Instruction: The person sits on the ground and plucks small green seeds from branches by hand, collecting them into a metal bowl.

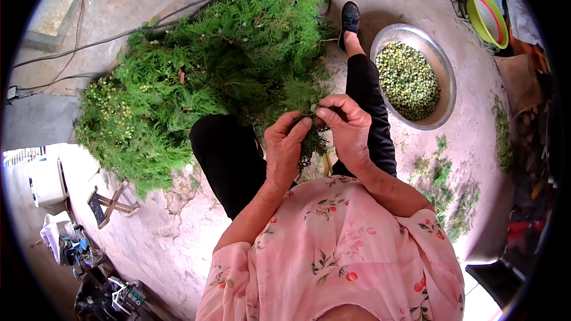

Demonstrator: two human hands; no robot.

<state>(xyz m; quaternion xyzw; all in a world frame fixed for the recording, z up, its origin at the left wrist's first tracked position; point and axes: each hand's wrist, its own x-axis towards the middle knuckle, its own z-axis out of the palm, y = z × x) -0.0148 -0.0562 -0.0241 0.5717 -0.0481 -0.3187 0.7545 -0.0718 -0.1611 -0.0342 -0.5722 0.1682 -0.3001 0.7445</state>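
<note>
Left hand [285, 142] pinches sprig [311, 148], second grip unclear

We have the sprig out in front of the shirt [339, 232], above the gap between our legs. Left thumb and forefinger pinch it. Right hand [347, 128] is at its upper end, thumb and forefinger nearly meeting, other fingers curled; can't tell what's in that pinch. Pile [160, 107] of cut greens lies ahead and left, right up near our left knee [223, 145]. Metal bowl [443, 77] of small green pieces [410, 80] sits right of our right leg [372, 101].
</note>
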